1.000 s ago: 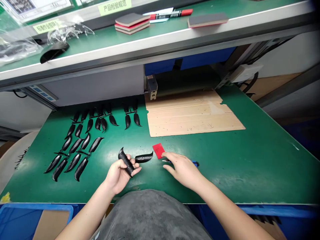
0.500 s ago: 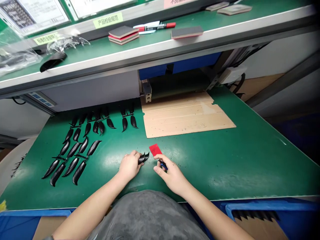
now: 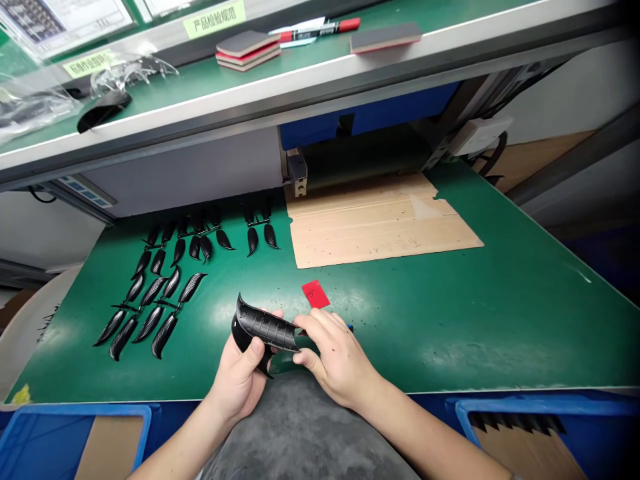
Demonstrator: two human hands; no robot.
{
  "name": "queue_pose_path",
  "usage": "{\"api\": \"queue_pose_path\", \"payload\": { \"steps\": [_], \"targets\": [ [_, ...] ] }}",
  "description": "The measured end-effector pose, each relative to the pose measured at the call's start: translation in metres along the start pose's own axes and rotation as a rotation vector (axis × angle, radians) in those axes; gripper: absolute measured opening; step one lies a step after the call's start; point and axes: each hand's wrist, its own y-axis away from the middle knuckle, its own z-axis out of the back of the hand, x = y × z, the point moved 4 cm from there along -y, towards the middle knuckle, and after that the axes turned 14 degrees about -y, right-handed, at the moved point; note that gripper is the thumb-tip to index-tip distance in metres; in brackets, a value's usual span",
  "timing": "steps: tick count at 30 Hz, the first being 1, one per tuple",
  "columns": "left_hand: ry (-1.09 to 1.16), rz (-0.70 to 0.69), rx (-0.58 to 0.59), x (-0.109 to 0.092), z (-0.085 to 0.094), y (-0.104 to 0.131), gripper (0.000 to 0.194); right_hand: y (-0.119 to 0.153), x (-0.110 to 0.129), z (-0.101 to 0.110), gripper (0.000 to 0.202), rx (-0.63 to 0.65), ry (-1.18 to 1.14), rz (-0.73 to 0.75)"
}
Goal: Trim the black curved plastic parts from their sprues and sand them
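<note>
Two black shells (image 3: 267, 328) are grasped by the left hand (image 3: 235, 383); the right hand (image 3: 343, 363) apparently grips a knife (image 3: 351, 328). Loosely held, shells could twist, letting the blade nick fingers.

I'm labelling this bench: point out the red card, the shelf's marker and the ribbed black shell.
Red card (image 3: 317, 295): head view, middle.
Marker (image 3: 349, 25): head view, right red end.
Ribbed black shell (image 3: 267, 327): head view, ribbed inner face.

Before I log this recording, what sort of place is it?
Probably a factory workstation: black molded parts lie in similar sets on a green bench, below a shelf with label strips.
</note>
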Motion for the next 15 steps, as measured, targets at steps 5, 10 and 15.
{"api": "queue_pose_path", "payload": {
  "steps": [5,10,15],
  "targets": [
    [-0.103,-0.120,-0.046,-0.003,0.005,0.009,0.043,-0.001,0.006,0.001,0.063,0.022,0.206,0.089],
    [-0.076,-0.127,-0.069,0.003,0.008,0.011,0.046,-0.002,0.011,0.000,0.048,0.025,0.300,0.114],
    [-0.113,-0.127,-0.061,0.003,0.010,0.013,0.044,-0.001,0.009,-0.003,0.044,0.058,0.303,0.159]
  ]
}}
